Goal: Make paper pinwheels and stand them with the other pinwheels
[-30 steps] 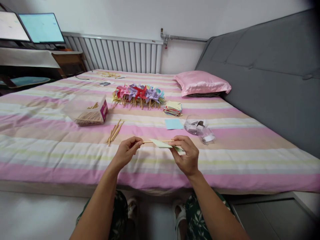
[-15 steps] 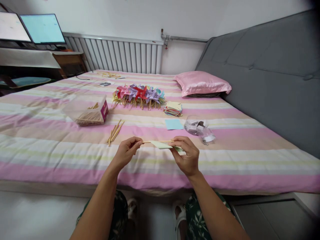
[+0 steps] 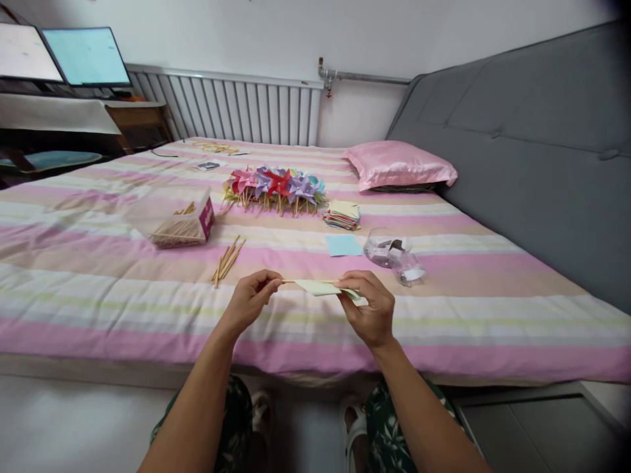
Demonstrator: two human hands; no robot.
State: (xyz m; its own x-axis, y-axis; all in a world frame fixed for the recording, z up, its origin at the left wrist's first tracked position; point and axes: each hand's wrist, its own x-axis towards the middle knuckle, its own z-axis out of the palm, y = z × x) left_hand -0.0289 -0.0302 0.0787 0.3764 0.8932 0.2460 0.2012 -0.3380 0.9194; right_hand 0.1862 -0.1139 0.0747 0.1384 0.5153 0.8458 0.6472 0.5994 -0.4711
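Above the near edge of the bed, my left hand (image 3: 257,293) pinches the left end of a thin wooden stick (image 3: 290,281). The stick runs level toward my right hand (image 3: 367,303), whose fingers are closed on a pale green paper (image 3: 318,288) lying along it. The stick's right end is hidden by the paper and fingers. Beyond my right hand a light blue paper square (image 3: 344,246) lies flat, beside two clear round tubs (image 3: 387,248) with small parts in them. Several loose wooden sticks (image 3: 228,261) rest on the sheet beyond my left hand.
A clear plastic box (image 3: 206,217) of sticks stands at left. Several finished paper pinwheels (image 3: 277,185) are grouped mid-bed, next to a stack of coloured paper (image 3: 343,215). A pink pillow (image 3: 399,165) lies by the grey headboard (image 3: 513,131). The bed's front edge is near my knees.
Both hands stay almost in place. The paper's right part tilts slightly differently at my right fingers, and the stick's right end, seen before at those fingers, now shows less.
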